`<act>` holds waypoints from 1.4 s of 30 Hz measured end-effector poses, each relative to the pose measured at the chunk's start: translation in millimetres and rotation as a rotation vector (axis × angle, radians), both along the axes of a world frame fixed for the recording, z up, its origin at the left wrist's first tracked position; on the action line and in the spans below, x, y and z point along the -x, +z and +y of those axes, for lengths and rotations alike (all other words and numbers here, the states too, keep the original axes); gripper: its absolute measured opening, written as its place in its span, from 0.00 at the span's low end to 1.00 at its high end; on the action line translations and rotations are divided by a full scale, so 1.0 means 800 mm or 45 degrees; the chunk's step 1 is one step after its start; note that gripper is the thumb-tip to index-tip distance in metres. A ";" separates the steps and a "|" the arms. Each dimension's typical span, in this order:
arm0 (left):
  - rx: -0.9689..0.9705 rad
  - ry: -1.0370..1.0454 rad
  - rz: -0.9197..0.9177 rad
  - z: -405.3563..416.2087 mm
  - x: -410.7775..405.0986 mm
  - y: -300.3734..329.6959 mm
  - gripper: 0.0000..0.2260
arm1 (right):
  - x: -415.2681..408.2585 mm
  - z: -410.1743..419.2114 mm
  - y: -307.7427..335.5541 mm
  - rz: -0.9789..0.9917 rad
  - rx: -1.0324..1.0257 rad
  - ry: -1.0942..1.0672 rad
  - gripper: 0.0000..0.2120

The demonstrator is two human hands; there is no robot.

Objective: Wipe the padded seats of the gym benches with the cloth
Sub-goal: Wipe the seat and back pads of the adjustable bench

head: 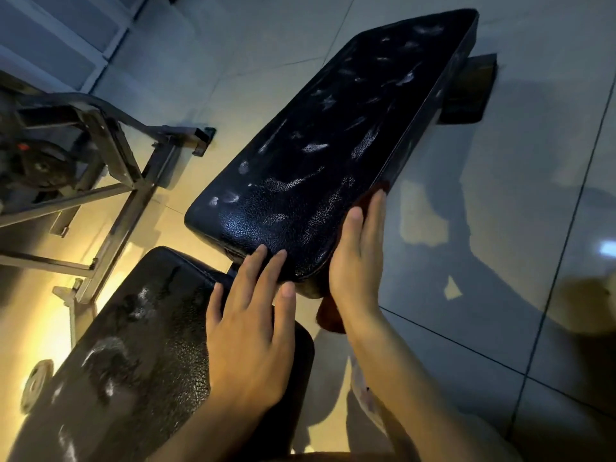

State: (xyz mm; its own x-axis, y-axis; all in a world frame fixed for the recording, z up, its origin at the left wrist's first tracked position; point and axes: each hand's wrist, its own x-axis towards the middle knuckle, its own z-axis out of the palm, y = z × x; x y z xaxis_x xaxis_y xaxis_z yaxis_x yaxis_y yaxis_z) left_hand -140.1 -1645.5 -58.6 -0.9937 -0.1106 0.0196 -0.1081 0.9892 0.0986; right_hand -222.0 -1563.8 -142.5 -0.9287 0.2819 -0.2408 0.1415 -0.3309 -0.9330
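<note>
Head view, looking down at two bare hands on a black padded bench. The right hand (358,258) lies flat with straight fingers against the long side edge of the long bench pad (333,145), pressing a dark reddish-brown cloth (328,316) to it; the cloth peeks out past the fingertips and hangs in a fold below the palm. The left hand (253,325) rests with fingers spread and straight, its fingertips touching the near rounded end of the same pad. That pad is long, rectangular with rounded corners, covered in glossy pebbled black vinyl that is cracked and streaked with pale smears. Just nearer than it, under the left hand, sits a shorter seat pad (140,345) of the same grainy vinyl, also smeared. Left of the long pad stands a grey metal frame (126,181) of square tubing. Around the pads lies a glossy tiled floor (483,295) with dark grout lines.
</note>
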 end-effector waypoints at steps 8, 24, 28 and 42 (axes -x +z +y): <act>0.029 -0.012 -0.006 -0.002 0.001 -0.002 0.28 | -0.011 -0.004 0.007 0.002 0.042 -0.027 0.29; 0.020 0.000 0.010 -0.002 0.000 -0.003 0.29 | 0.050 0.034 -0.006 -0.133 0.097 0.066 0.28; 0.020 -0.013 0.013 -0.003 0.000 -0.003 0.28 | -0.037 -0.010 0.009 -0.024 0.118 0.083 0.32; -0.025 0.008 0.008 -0.003 0.000 -0.003 0.22 | 0.132 0.066 -0.032 -0.226 0.174 -0.044 0.28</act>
State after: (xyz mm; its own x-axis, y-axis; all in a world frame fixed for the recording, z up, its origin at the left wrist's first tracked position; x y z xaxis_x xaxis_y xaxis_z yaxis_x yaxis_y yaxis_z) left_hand -140.2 -1648.1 -60.6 -0.9928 -0.1172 0.0240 -0.1136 0.9864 0.1189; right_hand -327.6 -1511.1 -168.3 -0.8588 0.2664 -0.4376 0.2858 -0.4599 -0.8407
